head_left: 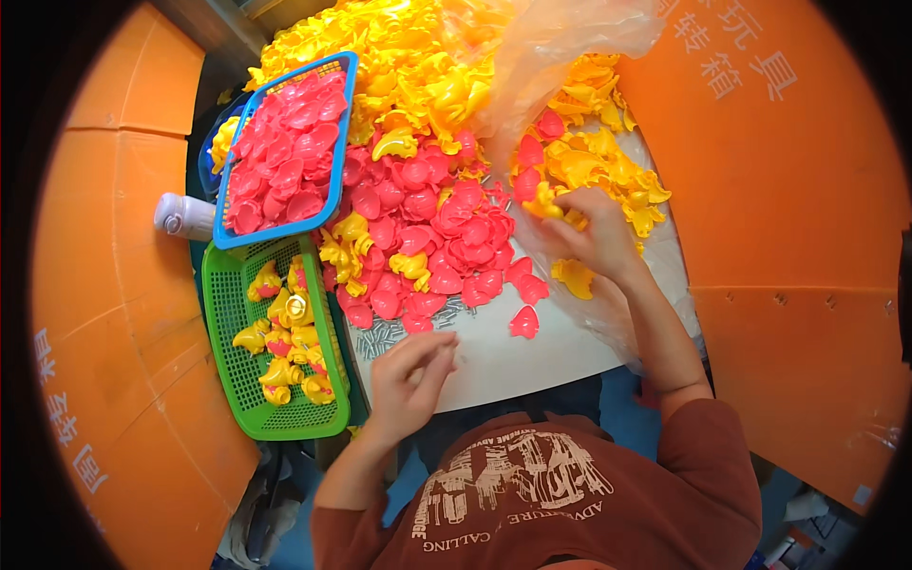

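My right hand (600,236) reaches over the right side of the table, its fingers closed on a yellow plastic toy piece (543,201). My left hand (408,382) hovers near the table's front edge with thumb and fingers drawn together; whatever they may hold is too small to make out. Just beyond it lie small metal pins or screws (382,336). A heap of pink plastic shells (445,249) fills the table's middle, with a few yellow pieces mixed in. One pink shell (523,322) lies apart, between my hands. Another loose yellow piece (574,277) rests below my right wrist.
Yellow pieces (408,81) pile high at the back beside a clear plastic bag (546,66). At left, a blue basket (339,142) holds pink shells, and a green basket (231,380) holds yellow-and-pink toys. A pale bottle (185,216) stands nearby. Orange panels (798,209) flank both sides.
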The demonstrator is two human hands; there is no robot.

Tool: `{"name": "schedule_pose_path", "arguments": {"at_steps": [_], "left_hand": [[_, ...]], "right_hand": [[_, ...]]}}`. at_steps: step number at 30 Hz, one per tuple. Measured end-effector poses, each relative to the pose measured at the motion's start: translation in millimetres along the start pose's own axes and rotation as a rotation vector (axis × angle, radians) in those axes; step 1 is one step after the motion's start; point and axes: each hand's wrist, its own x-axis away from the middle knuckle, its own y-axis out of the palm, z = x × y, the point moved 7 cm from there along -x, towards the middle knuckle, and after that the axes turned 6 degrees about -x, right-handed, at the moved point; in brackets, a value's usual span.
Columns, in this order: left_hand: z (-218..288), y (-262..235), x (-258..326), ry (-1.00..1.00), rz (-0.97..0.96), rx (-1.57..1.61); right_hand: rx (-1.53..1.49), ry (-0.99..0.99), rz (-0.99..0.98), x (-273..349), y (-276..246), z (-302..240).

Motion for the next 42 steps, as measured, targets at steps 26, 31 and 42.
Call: {"name": "schedule_pose_path", "arguments": {"at_steps": [26,31,42], "left_hand": [[-79.5,63.3,-31.7,-0.421,0.005,0.559],[-85.0,51.2,-16.6,-0.434,0.093,0.566],[-79.4,60.6,-13.6,-0.464,0.055,0.599]], "right_hand": [[-0.48,-0.088,-0.005,39.2,51.7,-54.7],[0.272,0.201,0.093,40.8,5.8,7.3],[0.737,0.228,-0.191,22.6,46.3,10.3]]}}
